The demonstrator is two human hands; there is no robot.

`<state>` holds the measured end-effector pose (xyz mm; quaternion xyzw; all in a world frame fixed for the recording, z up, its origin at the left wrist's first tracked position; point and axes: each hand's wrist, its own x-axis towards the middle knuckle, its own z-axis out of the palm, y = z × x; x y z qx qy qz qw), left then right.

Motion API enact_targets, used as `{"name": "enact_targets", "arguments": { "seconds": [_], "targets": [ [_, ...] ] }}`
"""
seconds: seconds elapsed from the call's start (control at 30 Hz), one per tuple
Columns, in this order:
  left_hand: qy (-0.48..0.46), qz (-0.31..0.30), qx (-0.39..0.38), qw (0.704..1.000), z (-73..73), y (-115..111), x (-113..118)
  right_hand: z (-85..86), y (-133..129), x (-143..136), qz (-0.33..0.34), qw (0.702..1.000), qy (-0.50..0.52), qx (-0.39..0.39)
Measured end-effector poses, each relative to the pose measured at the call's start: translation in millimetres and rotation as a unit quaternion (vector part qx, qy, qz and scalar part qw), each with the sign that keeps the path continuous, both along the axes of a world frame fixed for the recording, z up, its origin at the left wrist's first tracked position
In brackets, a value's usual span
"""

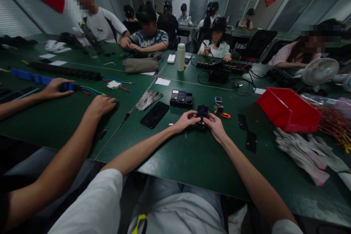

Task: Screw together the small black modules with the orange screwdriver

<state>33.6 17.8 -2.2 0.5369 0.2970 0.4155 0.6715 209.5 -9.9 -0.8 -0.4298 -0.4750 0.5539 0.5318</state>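
Both of my hands grip a small black device (202,112) with a dark screen tilted up, just above the green table. My left hand (187,121) pinches its left side and my right hand (216,126) its right side. Behind it stands a black block of three box-shaped units (181,98). A black smartphone (155,114) lies left of my left hand. Beyond my right hand are a small circuit-board part (218,104) and an orange-handled object (225,115). Two flat black plates, one of them the nearer plate (251,142), lie to the right.
A red bin (290,111), copper-coloured wires (336,119) and work gloves (301,153) occupy the right. A co-worker's hands (101,104) rest at left near a blue-wrapped strip (33,76). A pale green bottle (180,57) stands ahead, and grey gloves (148,99) lie by the table seam.
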Motion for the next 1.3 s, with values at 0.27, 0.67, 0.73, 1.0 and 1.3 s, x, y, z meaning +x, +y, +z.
{"name": "enact_targets", "arguments": {
  "seconds": [0.27, 0.67, 0.73, 1.0, 1.3],
  "targets": [
    [-0.012, 0.013, -0.018, 1.0, -1.5, 2.7, 0.1, -5.3, 2.8, -0.5, -0.009, 1.0, -0.015, 0.019],
    [-0.026, -0.001, 0.008, 1.0, -1.0, 2.9, -0.5, -4.3, 1.7, 1.4, 0.007, 1.0, 0.01, 0.011],
    [-0.025, 0.002, 0.004, 1.0, -1.3, 2.4, -0.2, -4.8, 2.1, 1.8, 0.01, 1.0, 0.013, 0.011],
    [-0.021, 0.008, -0.004, 1.0, -1.2, 1.9, 0.0, -4.1, 1.3, 2.2, 0.009, 1.0, 0.016, 0.013],
    [-0.019, 0.015, 0.027, 0.999, -6.8, 3.3, 1.3, -6.4, 1.0, -2.6, -0.027, 0.998, -0.01, 0.058]
  ]
}}
